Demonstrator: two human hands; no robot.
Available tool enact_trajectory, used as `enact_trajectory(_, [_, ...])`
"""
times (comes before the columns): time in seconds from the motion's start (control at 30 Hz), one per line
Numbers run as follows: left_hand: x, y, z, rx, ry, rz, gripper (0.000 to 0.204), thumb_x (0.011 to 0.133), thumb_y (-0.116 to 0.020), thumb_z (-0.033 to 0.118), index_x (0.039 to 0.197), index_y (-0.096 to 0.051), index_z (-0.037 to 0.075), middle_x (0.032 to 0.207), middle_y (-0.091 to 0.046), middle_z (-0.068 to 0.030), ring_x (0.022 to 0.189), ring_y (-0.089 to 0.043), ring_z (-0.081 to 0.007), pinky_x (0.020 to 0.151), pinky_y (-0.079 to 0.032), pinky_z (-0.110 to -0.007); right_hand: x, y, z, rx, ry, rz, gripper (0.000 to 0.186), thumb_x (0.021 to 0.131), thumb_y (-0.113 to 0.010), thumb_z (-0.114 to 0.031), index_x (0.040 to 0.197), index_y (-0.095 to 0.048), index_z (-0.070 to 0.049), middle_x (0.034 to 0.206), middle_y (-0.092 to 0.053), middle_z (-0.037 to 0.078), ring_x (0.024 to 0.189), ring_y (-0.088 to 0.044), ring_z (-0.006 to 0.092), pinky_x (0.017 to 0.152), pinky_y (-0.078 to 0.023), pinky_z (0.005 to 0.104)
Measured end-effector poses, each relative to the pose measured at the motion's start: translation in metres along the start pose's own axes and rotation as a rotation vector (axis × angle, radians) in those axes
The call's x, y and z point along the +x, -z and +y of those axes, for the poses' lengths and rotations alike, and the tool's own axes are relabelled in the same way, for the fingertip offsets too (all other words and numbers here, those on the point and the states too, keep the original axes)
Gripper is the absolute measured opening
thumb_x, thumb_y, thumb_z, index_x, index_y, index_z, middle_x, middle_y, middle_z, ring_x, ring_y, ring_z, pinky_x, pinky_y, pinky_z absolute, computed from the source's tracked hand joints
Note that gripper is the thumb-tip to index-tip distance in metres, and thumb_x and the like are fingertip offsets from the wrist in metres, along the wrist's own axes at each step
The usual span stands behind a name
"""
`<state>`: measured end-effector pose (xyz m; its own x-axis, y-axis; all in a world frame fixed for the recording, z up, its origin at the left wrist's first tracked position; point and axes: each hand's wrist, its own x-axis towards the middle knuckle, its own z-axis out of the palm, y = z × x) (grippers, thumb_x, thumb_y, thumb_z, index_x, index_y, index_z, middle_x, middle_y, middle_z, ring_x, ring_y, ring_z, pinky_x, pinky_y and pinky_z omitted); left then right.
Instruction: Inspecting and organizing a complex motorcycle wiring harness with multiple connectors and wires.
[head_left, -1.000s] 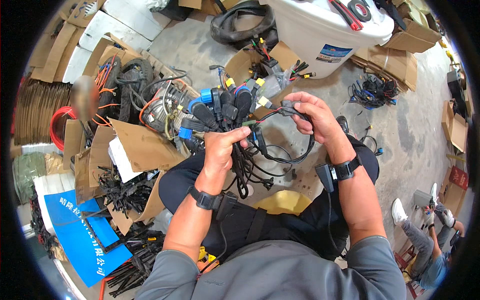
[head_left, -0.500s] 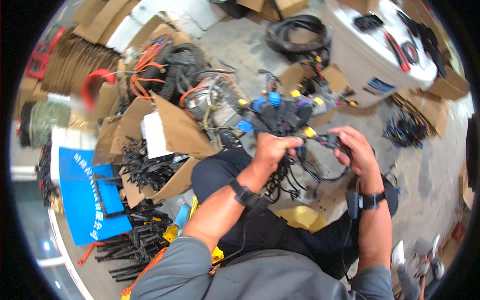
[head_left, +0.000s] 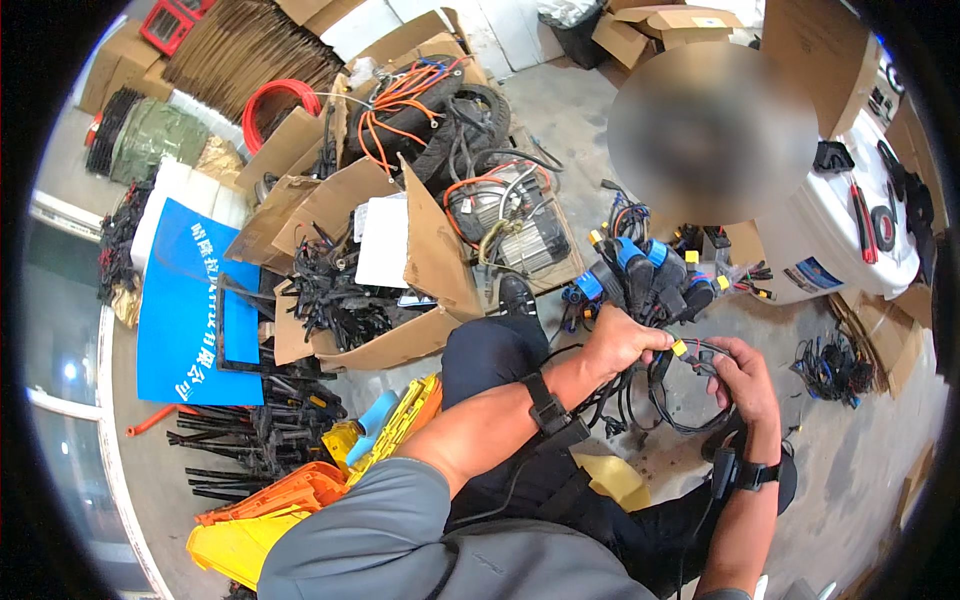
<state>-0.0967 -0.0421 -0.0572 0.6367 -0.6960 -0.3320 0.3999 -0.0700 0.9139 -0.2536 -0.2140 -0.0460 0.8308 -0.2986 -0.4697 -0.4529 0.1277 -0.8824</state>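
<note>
Moved since earlier frame: yellow plug (head_left: 680, 348), now beside left thumb. Left hand (head_left: 620, 342): closed round cable bundle (head_left: 640, 288), right of open carton (head_left: 437, 245). Right hand (head_left: 745, 378): pinching thin looped lead (head_left: 690, 430). Apparently part-done: bulk gathered, loop left loose. Matte black, rubbery sheaths; rounded blue caps (head_left: 588, 286).
</note>
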Motion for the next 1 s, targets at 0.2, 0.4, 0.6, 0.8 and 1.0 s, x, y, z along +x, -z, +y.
enact_trajectory(0.2, [-0.002, -0.004, 0.004, -0.022, -0.02, 0.017, 0.009, 0.071, -0.073, -0.002, 0.069, -0.064, -0.003, 0.063, -0.062, -0.0038, 0.046, -0.054, -0.0102, 0.039, -0.041, -0.024, 0.004, -0.005, 0.005, -0.12, 0.042, 0.19, 0.03, 0.094, -0.049, -0.012, 0.122, -0.054, -0.003, 0.065, -0.056, 0.003, 0.044, -0.045, 0.0064, 0.04, -0.037, 0.022])
enact_trajectory(0.4, [-0.001, -0.005, 0.011, 0.03, 0.005, 0.044, 0.012, 0.068, -0.073, -0.002, 0.067, -0.06, -0.001, 0.061, -0.06, -0.0028, 0.044, -0.054, -0.0105, 0.039, -0.042, -0.025, 0.015, -0.002, 0.021, -0.236, 0.106, 0.282, 0.026, 0.096, -0.049, -0.017, 0.117, -0.058, -0.003, 0.065, -0.054, 0.001, 0.046, -0.042, 0.005, 0.04, -0.034, 0.0218])
enact_trajectory(0.6, [0.001, -0.005, 0.01, -0.016, -0.004, 0.086, 0.013, 0.065, -0.073, -0.002, 0.067, -0.06, 0.0, 0.06, -0.059, -0.0022, 0.043, -0.053, -0.0103, 0.039, -0.041, -0.026, 0.01, 0.006, 0.023, -0.046, 0.127, 0.149, 0.026, 0.095, -0.055, -0.019, 0.114, -0.059, -0.002, 0.066, -0.055, 0.0, 0.047, -0.044, 0.0047, 0.041, -0.035, 0.0197])
enact_trajectory(0.8, [-0.006, -0.002, 0.011, 0.04, -0.014, 0.003, 0.017, 0.068, -0.073, -0.002, 0.082, -0.063, -0.001, 0.068, -0.061, -0.0024, 0.047, -0.052, -0.0091, 0.042, -0.041, -0.024, 0.006, 0.006, 0.018, 0.003, 0.09, 0.099, 0.029, 0.089, -0.062, -0.009, 0.115, -0.057, 0.002, 0.069, -0.058, 0.003, 0.05, -0.05, 0.0074, 0.044, -0.041, 0.0215])
enact_trajectory(1.0, [-0.004, 0.002, 0.015, 0.161, 0.132, -0.061, 0.011, 0.07, -0.075, 0.001, 0.074, -0.066, -0.002, 0.066, -0.063, -0.0036, 0.05, -0.054, -0.01, 0.045, -0.043, -0.024, 0.001, 0.013, 0.005, -0.188, 0.072, 0.072, 0.029, 0.085, -0.065, -0.014, 0.11, -0.061, 0.001, 0.065, -0.058, 0.001, 0.052, -0.053, 0.0082, 0.046, -0.044, 0.0254])
